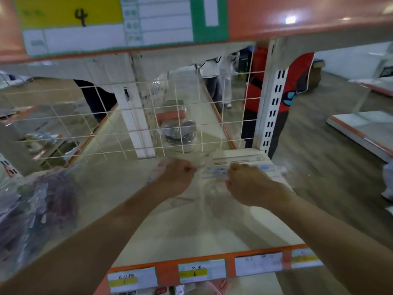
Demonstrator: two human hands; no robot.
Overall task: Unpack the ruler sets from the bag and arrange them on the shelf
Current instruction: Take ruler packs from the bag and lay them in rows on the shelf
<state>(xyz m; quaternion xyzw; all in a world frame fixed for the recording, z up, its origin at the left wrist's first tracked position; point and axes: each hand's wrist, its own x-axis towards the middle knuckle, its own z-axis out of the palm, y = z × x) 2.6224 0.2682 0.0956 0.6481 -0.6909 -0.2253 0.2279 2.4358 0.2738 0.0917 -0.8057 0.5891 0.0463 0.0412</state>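
Both my hands reach deep onto the white shelf (191, 226). My left hand (174, 177) and my right hand (246, 184) are curled and pinch a clear-wrapped ruler set (217, 172) with blue print, held flat between them near the shelf's back right. More ruler sets (240, 159) lie stacked just behind it against the wire grid. A clear plastic bag (36, 209) with purple and mixed contents sits at the shelf's left end. The frame is blurred, so finer detail of the packet is unclear.
A white wire grid (148, 118) closes the back of the shelf. An orange-edged shelf (297, 18) with labels hangs overhead. The front rail (212, 267) carries price labels. A slotted upright (274, 111) stands at the right. People stand beyond the grid.
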